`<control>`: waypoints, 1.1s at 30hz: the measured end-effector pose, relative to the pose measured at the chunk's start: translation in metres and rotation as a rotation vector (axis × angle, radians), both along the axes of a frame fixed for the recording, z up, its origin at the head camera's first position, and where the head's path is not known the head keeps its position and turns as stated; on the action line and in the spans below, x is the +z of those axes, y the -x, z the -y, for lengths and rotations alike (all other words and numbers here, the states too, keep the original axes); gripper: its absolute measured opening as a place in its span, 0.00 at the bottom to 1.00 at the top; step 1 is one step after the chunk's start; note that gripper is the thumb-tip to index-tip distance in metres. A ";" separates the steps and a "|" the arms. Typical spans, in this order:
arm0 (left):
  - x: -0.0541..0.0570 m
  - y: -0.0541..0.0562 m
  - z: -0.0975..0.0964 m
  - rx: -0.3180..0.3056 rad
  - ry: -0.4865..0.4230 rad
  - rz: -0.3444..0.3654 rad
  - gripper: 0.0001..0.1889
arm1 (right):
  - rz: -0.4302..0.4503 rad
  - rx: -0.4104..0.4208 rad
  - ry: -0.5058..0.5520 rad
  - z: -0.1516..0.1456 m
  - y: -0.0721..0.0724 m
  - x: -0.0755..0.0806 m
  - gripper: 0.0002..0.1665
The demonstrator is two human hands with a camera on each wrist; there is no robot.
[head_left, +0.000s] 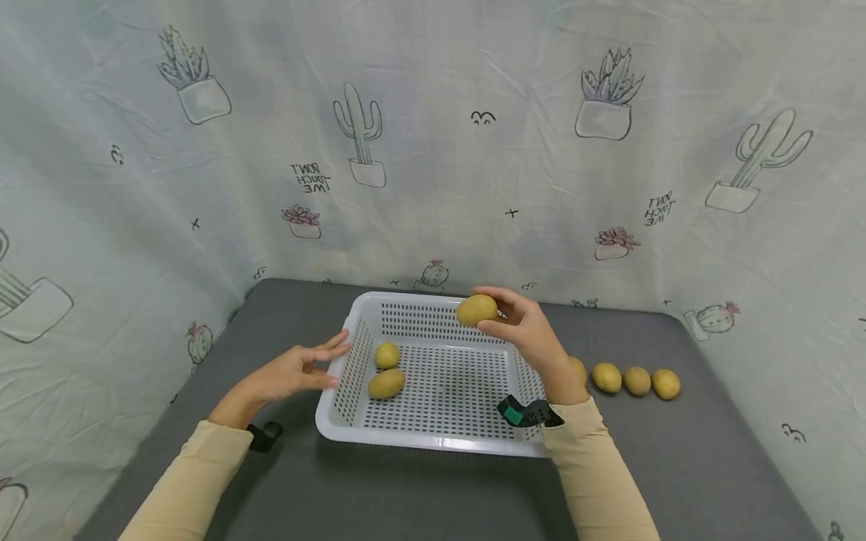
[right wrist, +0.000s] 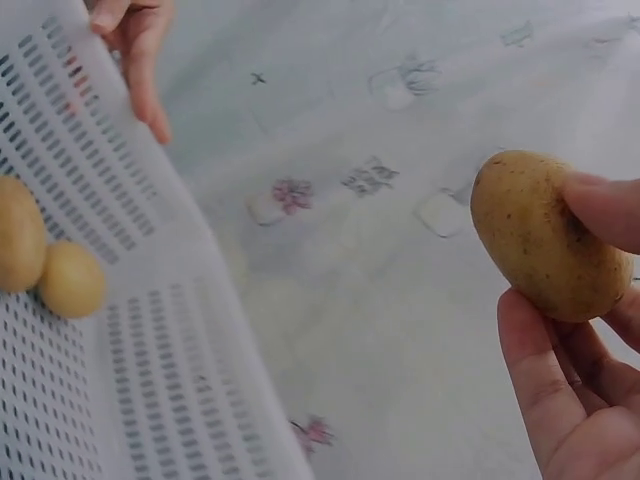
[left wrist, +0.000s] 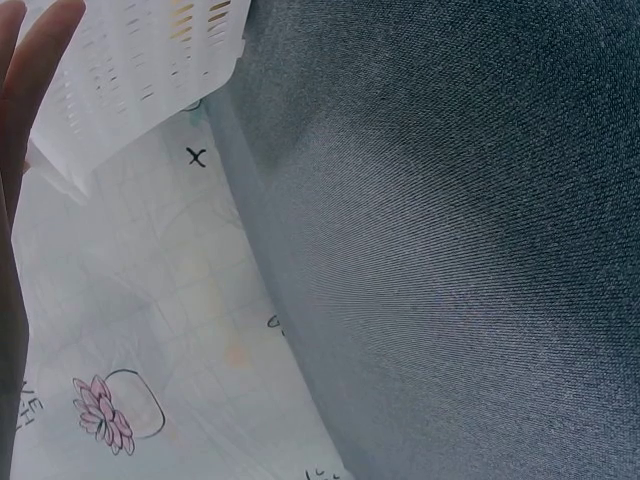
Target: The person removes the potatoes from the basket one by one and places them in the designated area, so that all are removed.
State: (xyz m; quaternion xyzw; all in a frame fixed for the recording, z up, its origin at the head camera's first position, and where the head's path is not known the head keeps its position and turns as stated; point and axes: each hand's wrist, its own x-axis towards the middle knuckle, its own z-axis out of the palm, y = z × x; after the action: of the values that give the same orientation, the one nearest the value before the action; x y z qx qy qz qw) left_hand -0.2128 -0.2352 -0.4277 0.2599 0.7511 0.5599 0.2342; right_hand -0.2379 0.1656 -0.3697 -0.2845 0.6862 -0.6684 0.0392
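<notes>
My right hand (head_left: pixel 531 330) pinches a potato (head_left: pixel 476 310) between thumb and fingers, above the far right part of a white plastic basket (head_left: pixel 433 441). In the right wrist view the held potato (right wrist: pixel 540 235) looks oval with small dark specks. Two potatoes lie in the basket's left part: a rounder one (head_left: pixel 387 355) and a longer one (head_left: pixel 386 384) nearer me. At the basket's left rim, my left hand (head_left: pixel 294 373) touches the outside with fairly straight, spread fingers. Only part of that hand appears at the left edge of the left wrist view.
Several potatoes (head_left: pixel 637 381) sit in a row on the dark grey table (head_left: pixel 704 466), right of the basket; my right forearm partly covers the nearest. Behind the table hangs a pale curtain (head_left: pixel 433 150) with plant drawings.
</notes>
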 end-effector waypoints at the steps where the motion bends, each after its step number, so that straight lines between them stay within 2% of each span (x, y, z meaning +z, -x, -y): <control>1: 0.000 0.000 0.000 -0.002 -0.001 -0.002 0.38 | -0.013 -0.005 0.009 -0.004 -0.003 0.000 0.33; 10: -0.002 -0.001 -0.003 -0.029 -0.025 0.002 0.37 | -0.162 -0.065 0.120 -0.059 -0.029 0.000 0.29; 15: 0.000 0.000 -0.002 -0.014 -0.017 0.002 0.38 | -0.208 -0.148 0.134 -0.088 -0.046 -0.007 0.29; 18: 0.000 0.000 -0.002 -0.016 -0.014 0.006 0.38 | -0.194 -0.225 0.135 -0.102 -0.057 -0.018 0.29; 24: 0.002 -0.001 0.000 -0.008 -0.007 0.001 0.37 | -0.093 -0.345 0.206 -0.122 -0.076 -0.046 0.29; 27: 0.003 -0.001 0.000 -0.001 -0.004 -0.006 0.37 | -0.063 -0.396 0.240 -0.129 -0.082 -0.059 0.28; 33: 0.002 -0.001 0.000 0.003 0.003 -0.003 0.38 | -0.014 -0.475 0.242 -0.144 -0.093 -0.084 0.29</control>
State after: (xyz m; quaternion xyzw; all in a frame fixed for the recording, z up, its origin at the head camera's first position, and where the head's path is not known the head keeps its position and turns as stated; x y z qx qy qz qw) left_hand -0.2118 -0.2352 -0.4256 0.2595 0.7525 0.5587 0.2327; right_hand -0.1454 0.3092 -0.4537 -0.1226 0.6489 -0.7341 -0.1579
